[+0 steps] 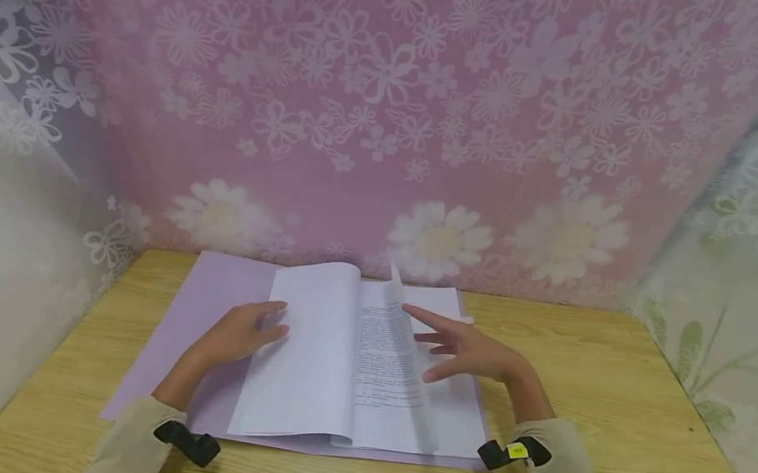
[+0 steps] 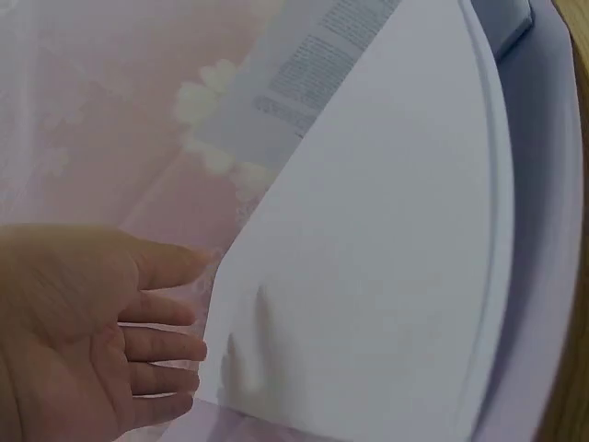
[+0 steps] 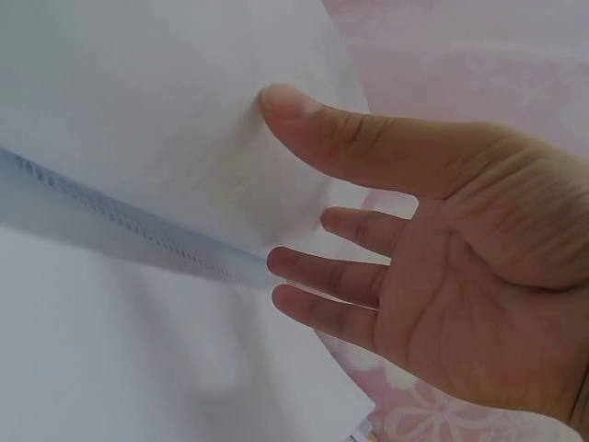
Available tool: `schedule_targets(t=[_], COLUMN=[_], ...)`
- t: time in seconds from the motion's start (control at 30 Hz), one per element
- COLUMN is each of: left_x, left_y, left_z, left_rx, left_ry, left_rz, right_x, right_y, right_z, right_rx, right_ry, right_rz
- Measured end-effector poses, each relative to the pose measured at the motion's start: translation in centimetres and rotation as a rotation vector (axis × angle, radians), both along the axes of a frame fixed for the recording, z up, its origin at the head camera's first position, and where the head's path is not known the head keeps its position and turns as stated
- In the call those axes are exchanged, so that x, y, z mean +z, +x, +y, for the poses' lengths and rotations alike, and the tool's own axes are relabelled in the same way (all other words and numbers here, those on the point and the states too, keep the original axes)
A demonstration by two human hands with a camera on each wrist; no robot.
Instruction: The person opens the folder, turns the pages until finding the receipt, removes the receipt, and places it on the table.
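Head view first: there's a pale purple paper folder spread out on the yellow wood-grain tabletop, with a thin white printed sheet standing half up near the middle. My worry is that it flops back or creases, because nothing's really pinching it and it's super floppy. The curved white page stack on the left could spring up too, since no hand is pressing it flat. The sheet is just left of the right hand, whose fingers are spread and loose, the index tip at its edge. The left hand is relaxed, fingers at the stack's outer side, well apart from the sheet.

Left wrist view: those fingers are straight, holding nothing, beside the white stack's edge. A nudge there could shove the pages askew, I reckon.

Right wrist view: thumb and fingers are extended, no grip, right by the lifted paper. Can't tell if the thumb actually touches. A clumsy poke might bend it.
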State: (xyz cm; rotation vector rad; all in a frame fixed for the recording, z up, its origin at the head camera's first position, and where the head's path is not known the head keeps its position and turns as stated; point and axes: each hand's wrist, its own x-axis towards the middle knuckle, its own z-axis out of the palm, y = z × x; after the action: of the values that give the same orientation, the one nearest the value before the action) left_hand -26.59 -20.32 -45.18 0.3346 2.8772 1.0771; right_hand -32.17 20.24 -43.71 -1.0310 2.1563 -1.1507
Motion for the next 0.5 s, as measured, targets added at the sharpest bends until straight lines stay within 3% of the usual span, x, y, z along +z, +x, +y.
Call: schedule_targets(t=[0.23,0.5], left_x=[0.4,0.6], left_y=[0.1,1.0], left_z=[2.5,5.1], left_rx=[-0.102,-0.141], left_ry=[0.434,0.695], left_rz=[-0.087,-0.265], right_x=[0.4,0.9], right_y=[0.7,1.7], right_z=[-1.2,-2.9], right_rx=[0.021,0.078], right_ry=[-0.010,-0.024], right_rz=[0.018,0.026])
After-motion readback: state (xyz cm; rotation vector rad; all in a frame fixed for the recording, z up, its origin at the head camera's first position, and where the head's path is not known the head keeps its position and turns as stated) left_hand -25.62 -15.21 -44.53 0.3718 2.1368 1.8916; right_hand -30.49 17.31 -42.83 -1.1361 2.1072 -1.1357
